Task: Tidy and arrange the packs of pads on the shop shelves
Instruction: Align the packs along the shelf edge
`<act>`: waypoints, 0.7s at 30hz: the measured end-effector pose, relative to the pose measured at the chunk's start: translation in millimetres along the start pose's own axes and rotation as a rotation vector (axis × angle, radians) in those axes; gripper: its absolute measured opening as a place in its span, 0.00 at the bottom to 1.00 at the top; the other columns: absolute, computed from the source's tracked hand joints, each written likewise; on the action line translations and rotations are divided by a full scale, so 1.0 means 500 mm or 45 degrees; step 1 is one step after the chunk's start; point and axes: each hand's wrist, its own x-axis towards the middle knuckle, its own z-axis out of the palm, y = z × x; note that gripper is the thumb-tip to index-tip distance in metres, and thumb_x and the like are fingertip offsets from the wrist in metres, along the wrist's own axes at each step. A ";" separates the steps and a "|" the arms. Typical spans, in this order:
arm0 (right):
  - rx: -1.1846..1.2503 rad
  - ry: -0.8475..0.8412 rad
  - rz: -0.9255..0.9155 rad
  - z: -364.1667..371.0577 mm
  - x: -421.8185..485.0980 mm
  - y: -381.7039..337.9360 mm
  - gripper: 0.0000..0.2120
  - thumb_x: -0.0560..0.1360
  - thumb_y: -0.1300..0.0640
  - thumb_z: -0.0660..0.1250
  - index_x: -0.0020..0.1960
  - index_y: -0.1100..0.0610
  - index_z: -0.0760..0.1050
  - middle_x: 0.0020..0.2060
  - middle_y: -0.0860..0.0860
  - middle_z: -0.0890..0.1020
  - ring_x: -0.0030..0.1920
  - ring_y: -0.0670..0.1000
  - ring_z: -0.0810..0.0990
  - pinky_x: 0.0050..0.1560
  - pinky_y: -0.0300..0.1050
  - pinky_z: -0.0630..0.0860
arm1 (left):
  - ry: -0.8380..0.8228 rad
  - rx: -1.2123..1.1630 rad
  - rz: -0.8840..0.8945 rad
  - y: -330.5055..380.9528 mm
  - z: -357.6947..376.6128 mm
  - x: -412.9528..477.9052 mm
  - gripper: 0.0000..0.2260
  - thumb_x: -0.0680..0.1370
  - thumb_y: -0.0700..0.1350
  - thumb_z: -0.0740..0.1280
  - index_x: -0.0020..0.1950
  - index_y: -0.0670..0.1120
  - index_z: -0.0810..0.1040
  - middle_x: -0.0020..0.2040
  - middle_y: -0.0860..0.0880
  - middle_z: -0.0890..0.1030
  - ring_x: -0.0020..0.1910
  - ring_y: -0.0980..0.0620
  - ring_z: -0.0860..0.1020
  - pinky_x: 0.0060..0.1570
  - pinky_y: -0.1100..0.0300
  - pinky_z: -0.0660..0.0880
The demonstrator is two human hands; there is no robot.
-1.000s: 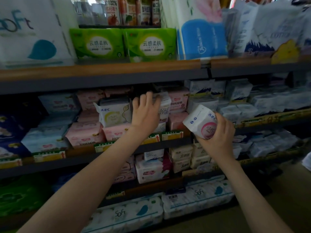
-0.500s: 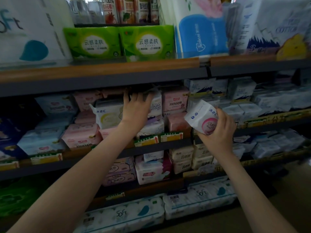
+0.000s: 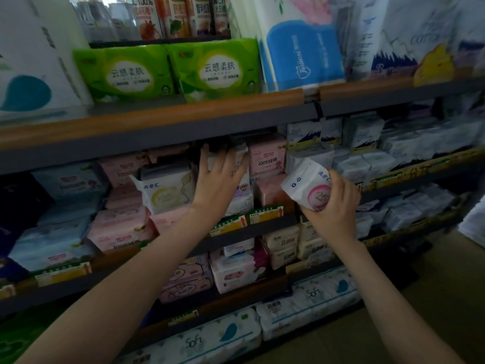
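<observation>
Right hand (image 3: pixel 336 206) grips white ABC pack (image 3: pixel 305 183); left hand (image 3: pixel 217 179) flat, fingers spread, on shelved pack (image 3: pixel 243 191) under its palm.
White ABC pack likely light, soft, slick film: hold across the flat faces, not the corners.

The white pack (image 3: pixel 307 185) in the right hand (image 3: pixel 338 210) has a thin plastic wrap, soft and crinkly, with a little shine. The green packs (image 3: pixel 215 72) are shiny plastic too. The pink packs (image 3: pixel 119 229) look smooth and less shiny. The shelf lip (image 3: pixel 157 120) looks like smooth brown wood. The band (image 3: pixel 157 143) under it is flat grey and not shiny. The floor (image 3: pixel 435 290) is dull brown.
</observation>
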 end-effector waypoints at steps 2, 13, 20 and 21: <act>-0.035 0.027 0.018 -0.004 0.008 -0.002 0.42 0.62 0.52 0.80 0.68 0.59 0.61 0.58 0.63 0.73 0.60 0.59 0.67 0.60 0.58 0.66 | 0.019 -0.012 0.116 0.018 0.011 -0.010 0.31 0.67 0.39 0.66 0.70 0.47 0.70 0.66 0.41 0.73 0.65 0.42 0.72 0.66 0.35 0.60; -0.134 0.262 -0.103 0.008 0.031 0.080 0.32 0.71 0.48 0.69 0.68 0.61 0.63 0.60 0.57 0.66 0.62 0.59 0.66 0.62 0.59 0.63 | -0.164 -0.066 0.013 0.164 0.015 0.058 0.25 0.69 0.44 0.64 0.67 0.43 0.74 0.64 0.43 0.77 0.64 0.44 0.74 0.70 0.40 0.54; -0.036 0.290 -0.357 0.016 0.096 0.188 0.30 0.74 0.47 0.64 0.69 0.59 0.59 0.60 0.58 0.66 0.61 0.60 0.67 0.59 0.64 0.70 | -0.515 -0.063 -0.371 0.219 0.021 0.164 0.32 0.76 0.48 0.62 0.75 0.38 0.54 0.70 0.41 0.66 0.69 0.43 0.64 0.73 0.45 0.43; -0.012 0.290 -0.375 0.018 0.102 0.203 0.29 0.74 0.47 0.64 0.69 0.59 0.60 0.60 0.58 0.66 0.61 0.60 0.67 0.58 0.65 0.70 | -0.504 -0.095 -0.410 0.226 0.024 0.175 0.32 0.76 0.48 0.63 0.74 0.38 0.51 0.69 0.41 0.65 0.68 0.43 0.64 0.72 0.47 0.49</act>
